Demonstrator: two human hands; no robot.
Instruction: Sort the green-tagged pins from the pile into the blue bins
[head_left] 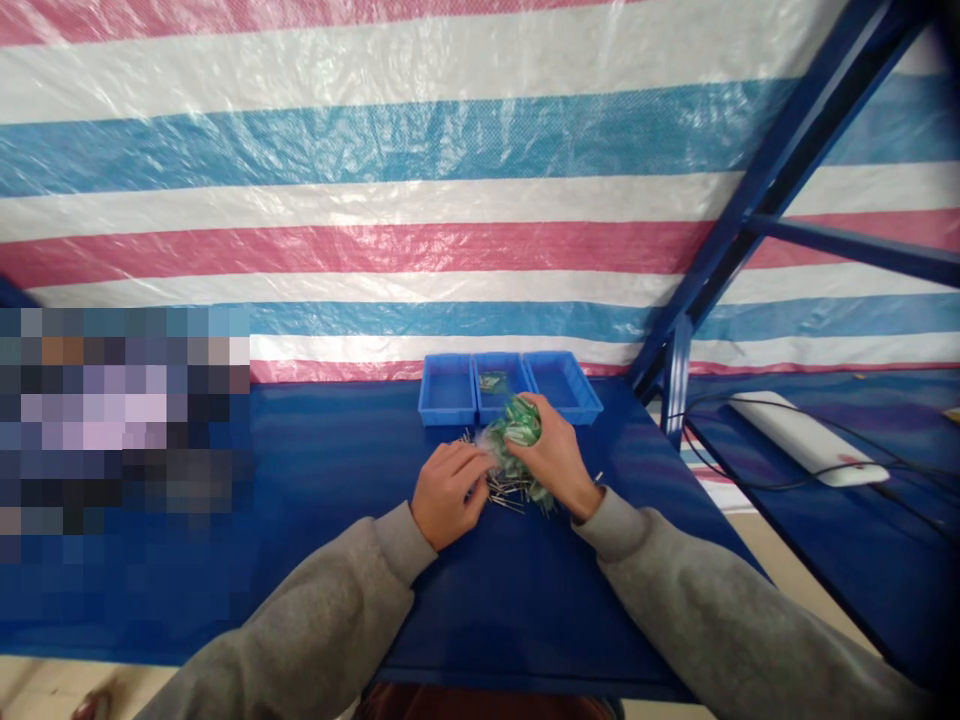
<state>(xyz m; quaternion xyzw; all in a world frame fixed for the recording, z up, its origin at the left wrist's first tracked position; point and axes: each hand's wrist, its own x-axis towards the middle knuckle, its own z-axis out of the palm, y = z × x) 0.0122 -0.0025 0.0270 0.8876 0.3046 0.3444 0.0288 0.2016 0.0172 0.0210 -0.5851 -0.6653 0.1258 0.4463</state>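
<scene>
My right hand (pixel 559 455) is closed around a bunch of green-and-clear plastic packets (pixel 523 422), just in front of the blue trays. Close by on the left, my left hand (pixel 448 495) has its fingers curled together at the edge of the clear plastic; what they pinch, if anything, is hidden. Under and between both hands lies a pile of thin metal pieces (pixel 508 492) like nails or screws, with more greenish plastic at its right side. The middle blue tray (pixel 501 408) has a small greenish packet (pixel 492 382) in it.
A left blue tray (pixel 448 416) and a right blue tray (pixel 574 408) flank the middle one on the blue table (pixel 337 560). A blue metal frame (pixel 701 280) rises at the right. Beyond it sit a white power strip (pixel 810 440) and black cables. The far left is pixelated.
</scene>
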